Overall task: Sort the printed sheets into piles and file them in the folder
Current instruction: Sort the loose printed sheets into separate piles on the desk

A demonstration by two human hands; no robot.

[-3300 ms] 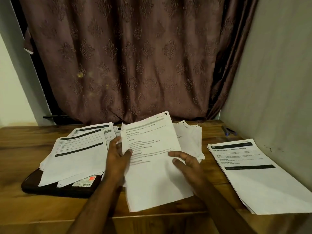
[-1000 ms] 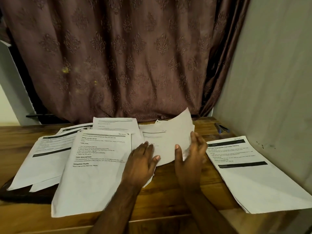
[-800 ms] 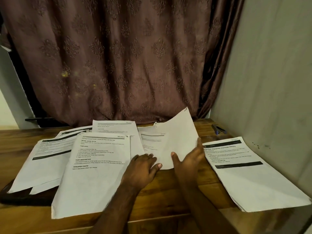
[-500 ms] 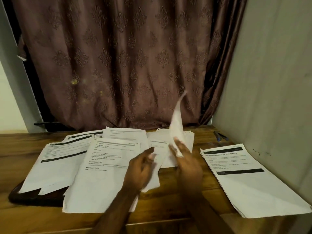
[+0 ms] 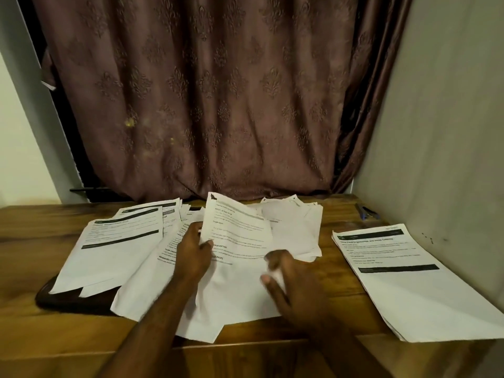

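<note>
Left hand pinches the printed sheet at its left edge, raised off the counter. Right hand blurred, fingers curled, probably gripping its lower right.

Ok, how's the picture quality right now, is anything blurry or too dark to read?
In the head view the room is dim and warm-toned; the right hand is smeared by motion blur, the left hand sharper; headings on the held sheet partly read, the body text does not; the wide lens bends the wooden table edge and wall; the dark folder sinks into shadow.
</note>
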